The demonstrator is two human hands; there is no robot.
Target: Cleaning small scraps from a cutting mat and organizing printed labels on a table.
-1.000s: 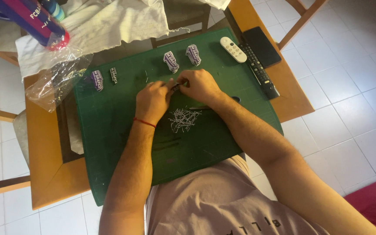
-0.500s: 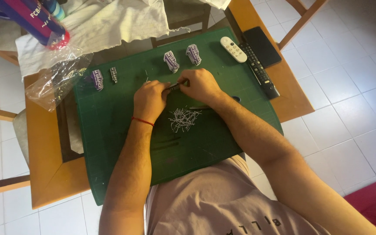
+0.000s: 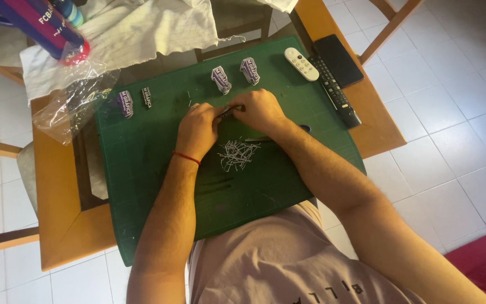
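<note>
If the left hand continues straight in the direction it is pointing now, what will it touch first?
The left hand points up and slightly right across the green mat. It would probably first meet the stack of purple stickers just beyond its fingers, though depth is hard to judge.

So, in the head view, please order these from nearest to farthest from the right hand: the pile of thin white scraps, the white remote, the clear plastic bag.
Measured from the right hand:
1. Pile of thin white scraps, just below the hand on the green mat.
2. White remote, above and to the right, at the mat's top edge.
3. Clear plastic bag, far left, past the mat's edge.
</note>
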